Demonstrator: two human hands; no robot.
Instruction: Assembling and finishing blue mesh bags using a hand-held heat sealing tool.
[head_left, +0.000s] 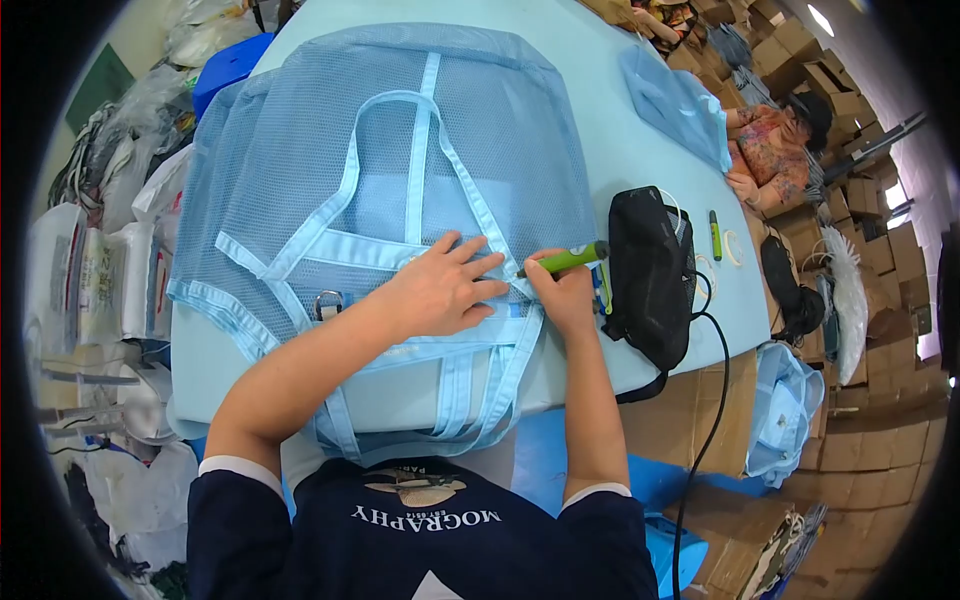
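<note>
A large blue mesh bag with light blue fabric straps lies flat before me. My left hand rests on its band with fingers spread, palm down, holding nothing. To its right, my right hand is closed round a green pen-shaped tool. The tool's dark tip points left, at the strap junction by my left fingertips; whether it touches the fabric I cannot tell. A metal ring shows near my left forearm. More straps hang over the table's near edge.
A black mesh pouch with a black cable stands right of my right hand. Beyond it lie another green tool and pale rings. Across the table a person handles a blue mesh piece. Cardboard boxes line the right.
</note>
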